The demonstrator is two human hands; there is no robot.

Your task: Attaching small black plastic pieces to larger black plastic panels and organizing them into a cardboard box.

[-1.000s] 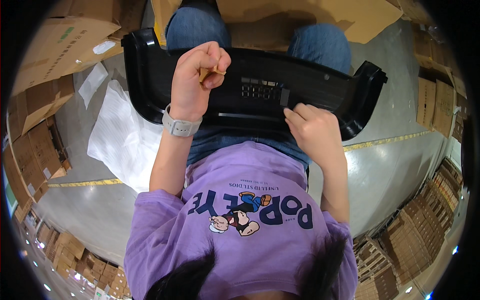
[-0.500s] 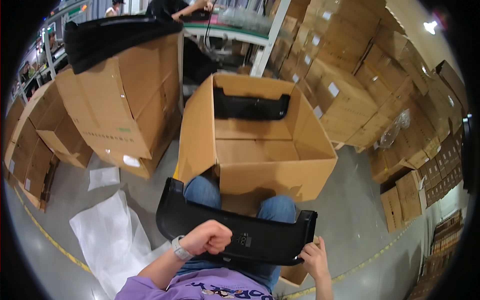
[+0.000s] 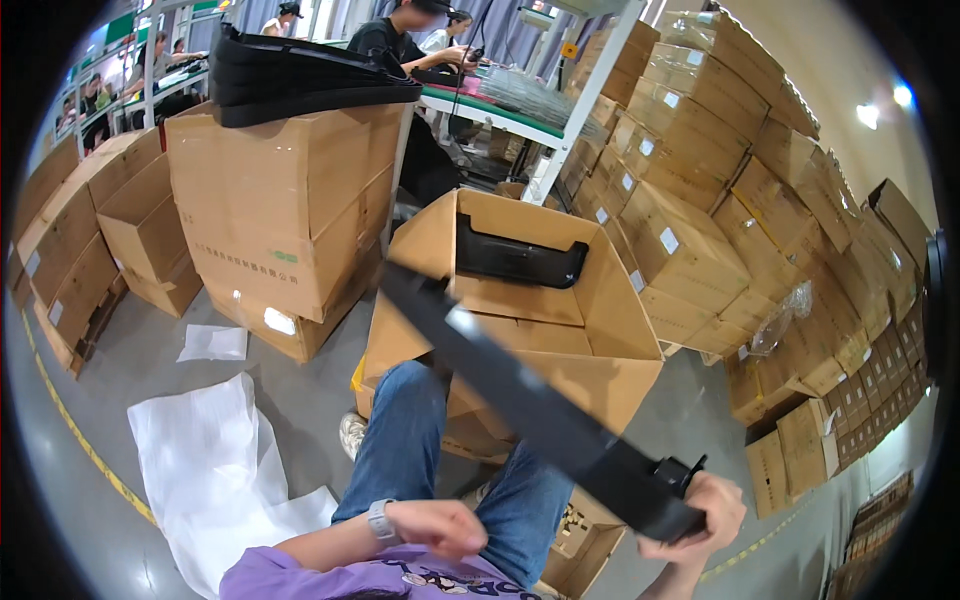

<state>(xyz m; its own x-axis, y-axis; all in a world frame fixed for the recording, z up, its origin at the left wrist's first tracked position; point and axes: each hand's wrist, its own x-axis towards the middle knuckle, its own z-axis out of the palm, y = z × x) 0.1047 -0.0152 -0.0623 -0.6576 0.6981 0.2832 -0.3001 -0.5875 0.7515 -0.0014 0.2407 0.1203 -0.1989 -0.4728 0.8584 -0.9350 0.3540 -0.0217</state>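
Note:
My right hand (image 3: 703,515) grips one end of a long black plastic panel (image 3: 540,400), which rises tilted across my knees, its far end over the left rim of the open cardboard box (image 3: 620,385). A black fitting (image 3: 676,475) stands out from the panel close to that hand. My left hand (image 3: 440,527) is curled closed in front of my body, apart from the panel; whether anything small is in it is hidden. Inside the box, another black panel (image 3: 520,255) leans against the far wall.
Black panels (image 3: 310,85) lie stacked on a tall carton (image 3: 250,200) at the left. White sheeting (image 3: 205,470) covers floor on my left. A small carton of little parts (image 3: 582,540) sits by my right leg. Cartons (image 3: 690,220) pile up at the right; people (image 3: 400,45) work at a far bench.
The panel has swung from lying level across my lap to tilted, its left end lifted up and away. My right hand has risen to the right with it. My left hand has dropped lower.

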